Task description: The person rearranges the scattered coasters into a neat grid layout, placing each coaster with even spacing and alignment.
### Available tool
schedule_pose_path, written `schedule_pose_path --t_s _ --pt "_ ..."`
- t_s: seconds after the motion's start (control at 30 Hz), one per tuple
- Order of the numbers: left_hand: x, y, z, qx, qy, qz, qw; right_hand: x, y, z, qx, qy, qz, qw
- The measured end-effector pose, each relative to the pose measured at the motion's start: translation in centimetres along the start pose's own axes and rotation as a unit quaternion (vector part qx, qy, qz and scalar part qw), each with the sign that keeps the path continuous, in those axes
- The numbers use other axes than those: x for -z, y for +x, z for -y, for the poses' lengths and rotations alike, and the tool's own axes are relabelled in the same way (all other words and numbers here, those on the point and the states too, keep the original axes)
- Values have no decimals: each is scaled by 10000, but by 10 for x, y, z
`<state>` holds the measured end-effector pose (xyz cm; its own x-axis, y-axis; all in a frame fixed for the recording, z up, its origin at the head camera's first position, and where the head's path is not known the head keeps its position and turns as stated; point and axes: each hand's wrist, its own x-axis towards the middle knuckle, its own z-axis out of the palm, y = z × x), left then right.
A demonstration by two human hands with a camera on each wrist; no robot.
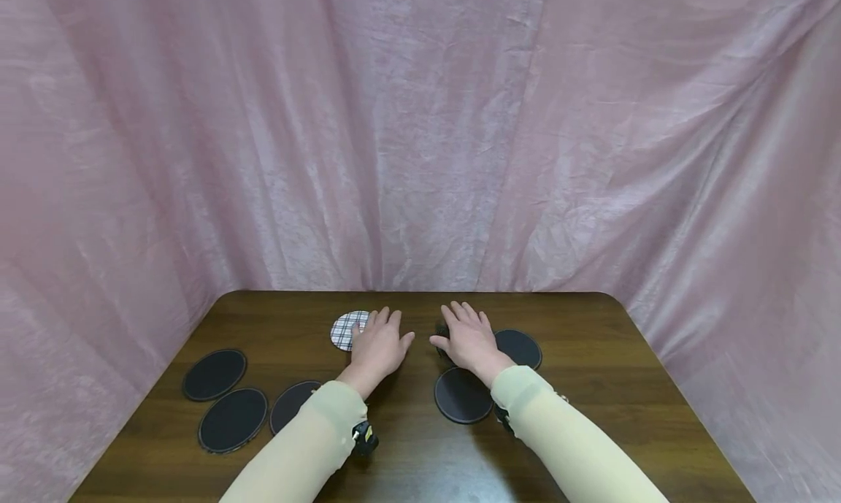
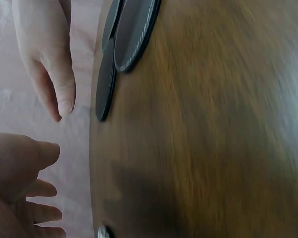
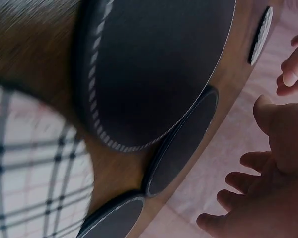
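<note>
My left hand (image 1: 379, 344) is held above the table near the far edge, fingers extended and spread. It partly covers a white plaid round coaster (image 1: 347, 331). To its right, my right hand (image 1: 469, 338) hovers with straight fingers and holds nothing. Around that hand lie black round coasters with pale stitched rims: one near coaster (image 1: 463, 396), one by the wrist (image 1: 519, 348), and another mostly hidden behind the hand. The right wrist view also has a plaid coaster (image 3: 35, 168) close to the camera. Both hands appear above the wood in the left wrist view.
At the table's left lie more black coasters: a far one (image 1: 214, 374), a nearer one (image 1: 233, 420) and one partly behind the left sleeve (image 1: 292, 403). The brown wooden table (image 1: 407, 444) has rounded far corners. A pink curtain (image 1: 420, 138) hangs behind it.
</note>
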<state>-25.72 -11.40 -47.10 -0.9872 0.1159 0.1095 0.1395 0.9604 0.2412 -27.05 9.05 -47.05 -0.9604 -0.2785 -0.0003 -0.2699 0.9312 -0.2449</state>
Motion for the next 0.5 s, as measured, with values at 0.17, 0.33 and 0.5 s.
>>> schedule_pose_path --t_s 0.17,0.33,0.5 --pt "5 -3 24 206 89 -76 9997 -5 4 13 156 17 13 9999" --pt "5 -3 46 352 92 -147 9992 -7 6 25 244 -3 55 9997" --pt "8 -2 63 491 25 -154 9987 -6 6 38 365 -1 108 9993"
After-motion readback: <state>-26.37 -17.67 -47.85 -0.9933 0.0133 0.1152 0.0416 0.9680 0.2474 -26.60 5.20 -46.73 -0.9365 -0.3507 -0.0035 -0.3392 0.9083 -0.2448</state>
